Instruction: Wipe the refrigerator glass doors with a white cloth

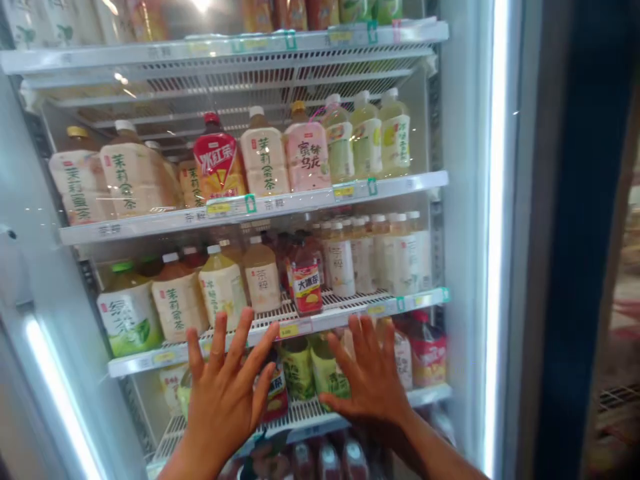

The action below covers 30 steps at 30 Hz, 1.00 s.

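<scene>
Both my hands are raised, palms turned away, before a lit drinks cooler. My left hand [225, 380] has its fingers spread and holds nothing. To its right, my right hand [370, 373] is also open, its fingers less widely apart. Whether either one touches anything, I cannot tell. Behind them, the third shelf carries a green-capped tea bottle [129, 310], a white-capped tea bottle [179, 297] and a red-labelled iced tea bottle [305, 280]. Green-labelled bottles [296, 367] on the shelf below are partly hidden by my hands.
The second shelf [280, 203] holds a red-capped iced tea bottle [219, 160], a pink-labelled bottle [307, 155] and several others. More bottles stand on the top shelf [225, 45]. Light strips [495, 233] run down both sides of the cooler. Dark bottles [330, 460] show at the bottom.
</scene>
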Motion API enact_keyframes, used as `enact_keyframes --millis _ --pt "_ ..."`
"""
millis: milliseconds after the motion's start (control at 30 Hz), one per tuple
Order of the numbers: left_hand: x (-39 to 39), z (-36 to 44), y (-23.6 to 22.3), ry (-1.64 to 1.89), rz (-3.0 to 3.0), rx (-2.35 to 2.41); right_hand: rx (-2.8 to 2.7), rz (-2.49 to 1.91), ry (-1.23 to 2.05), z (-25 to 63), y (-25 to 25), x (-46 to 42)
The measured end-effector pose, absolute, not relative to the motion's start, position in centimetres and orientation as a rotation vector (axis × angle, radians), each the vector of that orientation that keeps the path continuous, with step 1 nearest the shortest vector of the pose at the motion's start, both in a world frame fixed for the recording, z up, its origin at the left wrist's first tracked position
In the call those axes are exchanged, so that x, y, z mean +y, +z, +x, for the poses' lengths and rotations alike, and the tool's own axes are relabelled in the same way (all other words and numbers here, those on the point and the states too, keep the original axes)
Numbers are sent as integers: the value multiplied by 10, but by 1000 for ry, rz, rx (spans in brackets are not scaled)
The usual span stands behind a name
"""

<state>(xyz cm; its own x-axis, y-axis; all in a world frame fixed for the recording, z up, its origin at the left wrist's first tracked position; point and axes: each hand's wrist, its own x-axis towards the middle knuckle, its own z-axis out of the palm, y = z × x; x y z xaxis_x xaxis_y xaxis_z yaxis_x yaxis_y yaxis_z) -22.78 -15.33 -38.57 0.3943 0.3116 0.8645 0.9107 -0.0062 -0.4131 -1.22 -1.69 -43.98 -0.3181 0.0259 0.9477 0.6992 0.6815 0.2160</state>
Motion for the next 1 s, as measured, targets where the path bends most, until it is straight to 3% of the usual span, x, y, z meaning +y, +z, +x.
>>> enact_keyframes --millis 233,433,600,1000 --pt "-183 -272 -417 -824 -1438 -1220 -1743 -663 -687 -85 -403 -58" --pt "-205 -298 -434 -847 -1404 -1302 -1781 -578 -699 -131 -450 -87" --pt "-220 -317 -441 -860 -1388 -1327 -1833 -575 -690 -154 -426 -101" --pt "-238 -356 -448 -801 -1349 -1426 -1912 -380 -807 -188 -423 -121"
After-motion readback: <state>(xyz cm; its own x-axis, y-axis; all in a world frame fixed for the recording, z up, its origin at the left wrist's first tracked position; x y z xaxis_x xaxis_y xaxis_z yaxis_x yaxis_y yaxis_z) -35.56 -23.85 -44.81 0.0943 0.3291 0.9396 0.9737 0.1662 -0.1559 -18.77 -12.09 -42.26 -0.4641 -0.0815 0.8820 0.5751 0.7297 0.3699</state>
